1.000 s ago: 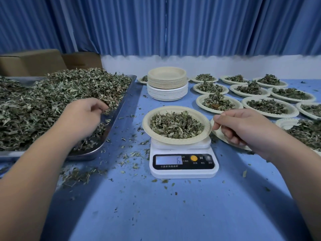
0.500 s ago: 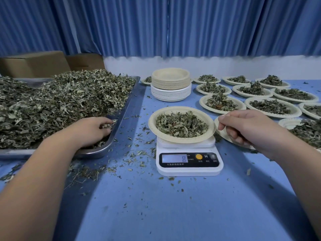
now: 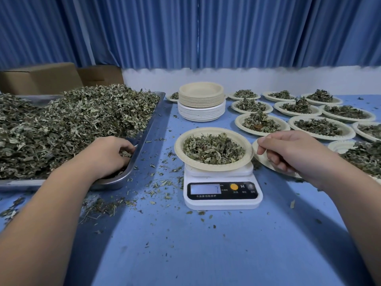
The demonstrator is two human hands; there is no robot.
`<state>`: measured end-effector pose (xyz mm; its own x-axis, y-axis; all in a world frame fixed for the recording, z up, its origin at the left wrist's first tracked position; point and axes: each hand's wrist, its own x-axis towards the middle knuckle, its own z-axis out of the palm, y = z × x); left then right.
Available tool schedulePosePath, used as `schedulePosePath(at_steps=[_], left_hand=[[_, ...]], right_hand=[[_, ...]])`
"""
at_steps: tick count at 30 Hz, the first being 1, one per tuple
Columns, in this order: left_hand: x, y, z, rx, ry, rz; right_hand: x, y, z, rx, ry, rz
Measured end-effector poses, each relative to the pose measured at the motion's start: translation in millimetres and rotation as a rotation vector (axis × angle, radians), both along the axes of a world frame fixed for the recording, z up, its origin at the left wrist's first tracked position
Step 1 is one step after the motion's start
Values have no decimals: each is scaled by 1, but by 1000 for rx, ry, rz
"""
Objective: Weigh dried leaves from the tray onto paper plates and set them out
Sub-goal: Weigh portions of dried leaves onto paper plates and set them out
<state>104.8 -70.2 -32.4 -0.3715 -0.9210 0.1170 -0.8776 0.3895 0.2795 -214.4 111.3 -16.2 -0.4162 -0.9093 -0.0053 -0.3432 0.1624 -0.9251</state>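
A metal tray heaped with dried leaves fills the left of the table. My left hand is down in its near right corner, fingers curled around a small pinch of leaves. A white kitchen scale stands in the middle, its display showing one digit. On it sits a paper plate holding a low pile of leaves. My right hand hovers just right of that plate's rim, fingers loosely curled and holding nothing that I can see.
A stack of unused paper plates stands behind the scale. Several filled plates are laid out across the right side. Cardboard boxes sit behind the tray. Loose leaf bits litter the blue table between tray and scale.
My left hand has dropped from above the leaf heap into the tray's near corner and closed on leaves. The right hand has barely moved. The scale reading has shifted.
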Motion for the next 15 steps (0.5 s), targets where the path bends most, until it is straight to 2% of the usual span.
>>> schedulePosePath(at_steps=[15], left_hand=[[-4, 5, 1, -81, 113, 17]], right_hand=[[-2, -1, -2, 2, 15, -13]])
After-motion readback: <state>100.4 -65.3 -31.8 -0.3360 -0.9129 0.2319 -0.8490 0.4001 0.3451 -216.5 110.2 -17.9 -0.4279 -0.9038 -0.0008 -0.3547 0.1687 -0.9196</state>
